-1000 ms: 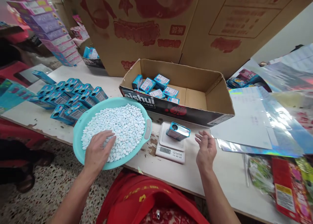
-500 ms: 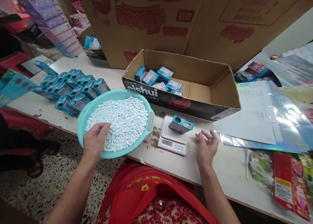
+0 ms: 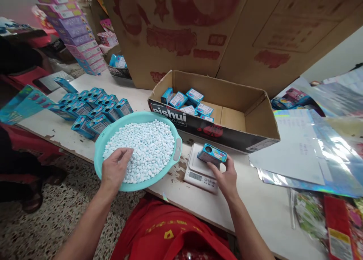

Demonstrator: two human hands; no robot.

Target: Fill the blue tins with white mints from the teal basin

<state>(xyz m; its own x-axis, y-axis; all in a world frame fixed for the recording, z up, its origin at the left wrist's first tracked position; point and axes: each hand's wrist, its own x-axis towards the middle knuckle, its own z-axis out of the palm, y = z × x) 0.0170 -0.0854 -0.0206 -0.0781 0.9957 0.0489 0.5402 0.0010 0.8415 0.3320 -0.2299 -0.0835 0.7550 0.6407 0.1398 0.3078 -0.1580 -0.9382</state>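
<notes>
My left hand [image 3: 115, 168] rests over the turquoise basin [image 3: 98, 154] with thumb and fingers pinched together at the heap of small white and pale-blue candies [image 3: 147, 150]. Whatever sits between its fingertips is hidden. On the white digital scale [image 3: 195, 175] stands a small blue candy box [image 3: 212, 154] with a round dark hole in its top. My right hand [image 3: 228, 178] grips that box by its right end, thumb on the near side and fingers behind.
Behind the scale is an open cardboard tray [image 3: 255, 135] with several blue boxes inside. More blue boxes with holes [image 3: 98, 123] stand left of the basin. Paper sheets [image 3: 295, 150] and plastic packets [image 3: 310, 214] lie at right. A large carton [image 3: 181, 25] rises behind.
My right hand has moved left from beside the scale and closed on the box there. My left hand stays pinched at the candies. The view has shifted slightly.
</notes>
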